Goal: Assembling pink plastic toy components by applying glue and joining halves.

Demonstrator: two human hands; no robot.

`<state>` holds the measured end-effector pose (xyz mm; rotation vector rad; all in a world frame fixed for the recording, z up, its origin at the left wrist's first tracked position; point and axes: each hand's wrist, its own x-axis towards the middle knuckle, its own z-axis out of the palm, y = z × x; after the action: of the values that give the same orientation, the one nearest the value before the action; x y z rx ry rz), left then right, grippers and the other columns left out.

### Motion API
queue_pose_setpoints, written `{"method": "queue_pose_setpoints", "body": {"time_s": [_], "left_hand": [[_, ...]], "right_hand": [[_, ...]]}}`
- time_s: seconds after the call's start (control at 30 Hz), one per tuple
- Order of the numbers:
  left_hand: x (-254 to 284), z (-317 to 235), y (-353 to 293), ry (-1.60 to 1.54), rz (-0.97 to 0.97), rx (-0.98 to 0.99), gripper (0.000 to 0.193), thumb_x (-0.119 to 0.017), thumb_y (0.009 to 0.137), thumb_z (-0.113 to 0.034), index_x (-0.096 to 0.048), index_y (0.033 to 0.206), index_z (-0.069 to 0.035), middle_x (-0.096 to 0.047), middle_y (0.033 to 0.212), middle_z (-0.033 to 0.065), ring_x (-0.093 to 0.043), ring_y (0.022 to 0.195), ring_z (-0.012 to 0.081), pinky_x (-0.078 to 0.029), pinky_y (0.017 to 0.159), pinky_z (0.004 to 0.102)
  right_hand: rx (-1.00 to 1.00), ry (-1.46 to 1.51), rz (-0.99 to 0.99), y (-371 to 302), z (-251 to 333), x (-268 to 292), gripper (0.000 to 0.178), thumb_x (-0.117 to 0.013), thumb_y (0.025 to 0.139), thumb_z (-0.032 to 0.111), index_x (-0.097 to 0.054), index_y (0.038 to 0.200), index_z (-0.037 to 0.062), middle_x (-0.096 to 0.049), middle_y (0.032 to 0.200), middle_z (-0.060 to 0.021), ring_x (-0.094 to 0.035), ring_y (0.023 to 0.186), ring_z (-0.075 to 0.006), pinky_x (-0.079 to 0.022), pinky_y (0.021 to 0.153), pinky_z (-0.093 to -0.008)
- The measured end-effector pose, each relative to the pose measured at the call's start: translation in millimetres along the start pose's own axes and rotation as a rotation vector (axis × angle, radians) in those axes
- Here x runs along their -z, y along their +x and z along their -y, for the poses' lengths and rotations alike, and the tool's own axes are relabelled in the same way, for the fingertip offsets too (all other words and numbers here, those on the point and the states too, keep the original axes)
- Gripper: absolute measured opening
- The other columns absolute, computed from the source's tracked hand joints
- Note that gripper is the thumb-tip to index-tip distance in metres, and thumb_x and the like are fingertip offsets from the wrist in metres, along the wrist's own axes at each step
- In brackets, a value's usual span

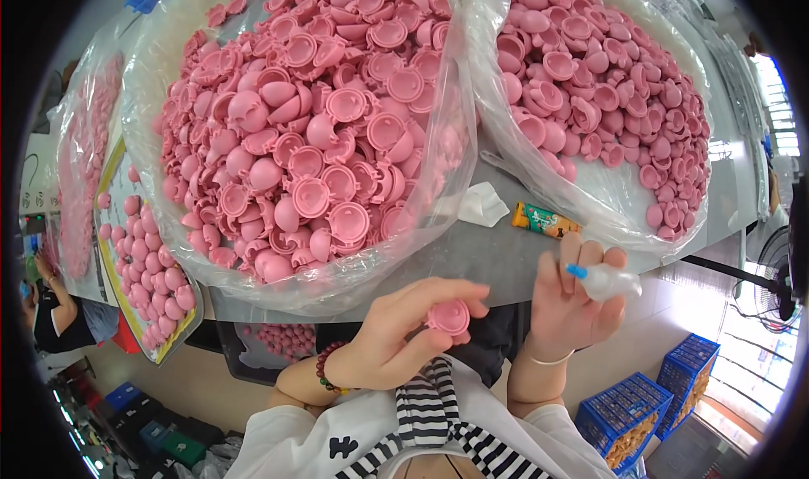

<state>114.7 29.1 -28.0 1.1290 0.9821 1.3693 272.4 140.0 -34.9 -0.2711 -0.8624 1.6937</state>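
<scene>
My left hand [383, 336] holds a small pink plastic half-shell [449, 315] between thumb and fingers, its hollow side showing. In my right hand [560, 315] is a translucent white squeeze bottle [613, 284] with a blue tip, and the tip points toward the left. The two hands are apart, just off the table's near edge. Beyond them, a big clear plastic bag [396, 264] lies spread around a heap of pink half-shells [312, 197]. A second clear bag [497, 100] at the right holds more pink shells [581, 112].
A crumpled white tissue [483, 205] and a small orange-and-green packet [543, 220] lie on the grey table [497, 264]. Pink balls [152, 268] fill a yellow-edged tray at left; others sit in a dark bin [244, 365] below. Blue crates [619, 407] stand right. Another person [59, 306] is far left.
</scene>
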Motion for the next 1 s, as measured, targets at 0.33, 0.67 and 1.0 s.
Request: {"method": "queue_pose_setpoints", "body": {"time_s": [0.33, 0.67, 1.0], "left_hand": [[-4.1, 7.8, 11.8, -0.319, -0.099, 0.003, 0.055, -0.060, 0.074, 0.002, -0.035, 0.124, 0.002, -0.045, 0.118, 0.0201, -0.052, 0.091, 0.0143, -0.044, 0.078, 0.0259], [-7.3, 12.5, 7.9, -0.401, -0.111, -0.053, 0.044, -0.052, 0.075, 0.013, -0.039, 0.116, 0.005, -0.042, 0.123, 0.0243, -0.050, 0.107, 0.0205, -0.044, 0.086, 0.0301], [-7.3, 14.4, 7.1, -0.434, -0.119, -0.075, 0.042, -0.053, 0.076, 0.012, -0.039, 0.115, 0.006, -0.043, 0.122, 0.0258, -0.051, 0.105, 0.0196, -0.045, 0.085, 0.0292]], "right_hand": [[0.295, -0.490, 0.169, -10.2, 1.5, -8.3, 0.053, -0.050, 0.080, 0.048, -0.054, 0.092, -0.0033, -0.045, 0.069, -0.0035, -0.032, 0.048, -0.0096, -0.021, 0.041, -0.0224], [0.286, -0.766, 0.070, -14.0, 3.3, -21.4, 0.062, -0.047, 0.074, 0.061, -0.062, 0.076, 0.0008, -0.052, 0.053, -0.0004, -0.046, 0.044, -0.0135, -0.034, 0.040, -0.0247], [0.285, -0.763, 0.090, -14.2, 2.4, -20.8, 0.062, -0.046, 0.077, 0.059, -0.062, 0.075, -0.0010, -0.054, 0.052, -0.0008, -0.048, 0.043, -0.0134, -0.036, 0.040, -0.0251]]}}
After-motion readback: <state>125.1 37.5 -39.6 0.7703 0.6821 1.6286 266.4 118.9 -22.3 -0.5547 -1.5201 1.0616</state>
